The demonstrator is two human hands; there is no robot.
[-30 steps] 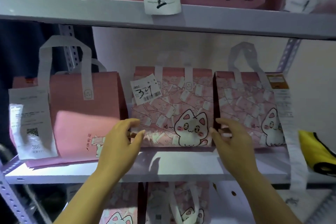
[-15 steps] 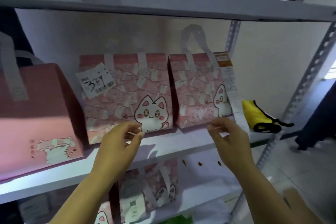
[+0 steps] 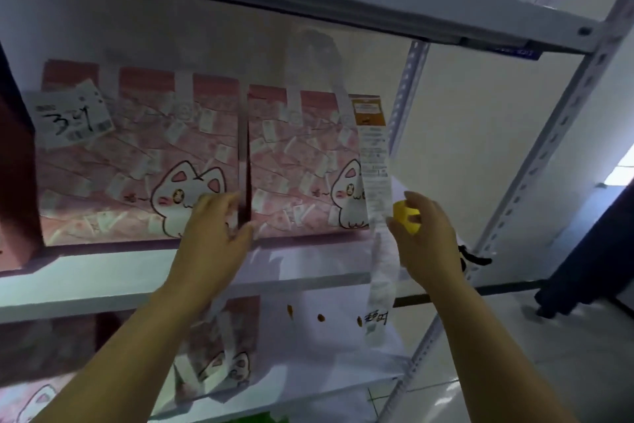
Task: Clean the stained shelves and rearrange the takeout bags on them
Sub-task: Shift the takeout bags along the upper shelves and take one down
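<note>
Two pink cat-print takeout bags stand side by side on the middle shelf. The left bag carries a tag marked 324; from the right bag a long receipt hangs past the shelf edge. My left hand rests at the gap between the bags, fingers on the left bag's edge, thumb on the right bag. To the right of the receipt, my right hand is loosely curved in front of a yellow cloth, hiding most of it.
A darker pink bag is cut off at the far left. The lower shelf holds more cat bags and shows brown stains. A slotted metal upright bounds the rack on the right. The upper shelf is close overhead.
The view has swung right and closer. My left hand shifted from the left bag's bottom edge to the gap between bags. My right hand left the right bag and went to the yellow cloth.
</note>
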